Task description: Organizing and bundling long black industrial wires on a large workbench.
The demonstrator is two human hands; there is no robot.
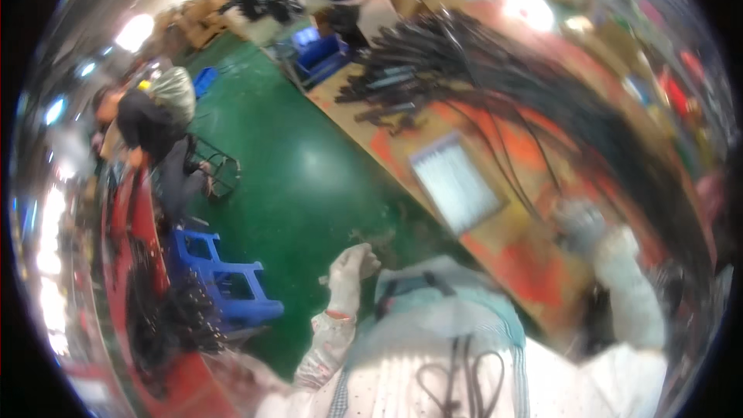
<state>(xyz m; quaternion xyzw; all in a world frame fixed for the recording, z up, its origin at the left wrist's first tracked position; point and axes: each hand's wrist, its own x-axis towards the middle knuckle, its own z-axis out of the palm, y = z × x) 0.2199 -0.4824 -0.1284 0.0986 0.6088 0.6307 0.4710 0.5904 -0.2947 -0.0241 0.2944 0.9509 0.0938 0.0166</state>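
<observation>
My left hand [354,265], in a pale glove, is held above the green floor just in front of my apron. Its fingers are curled together, and whether anything small is inside them does not show. Over the table on the right, my right hand [582,226], in a greyish glove, is smeared by motion. A thin black cable [507,166] runs across the tabletop up to the fingers of that hand; whether they grip it is unclear. Beyond it lies a large heap of black cables [495,54], its bundled ends pointing left. A white printed sheet [455,183] rests on the table between the heap and me.
The orange-and-tan table [534,263] slants along my right side. Blue stools [224,275] stand at left, beside a red bench [131,240] with dark cable bundles. A seated person [155,128] is farther back left. Blue bins [319,58] sit past the table's far end.
</observation>
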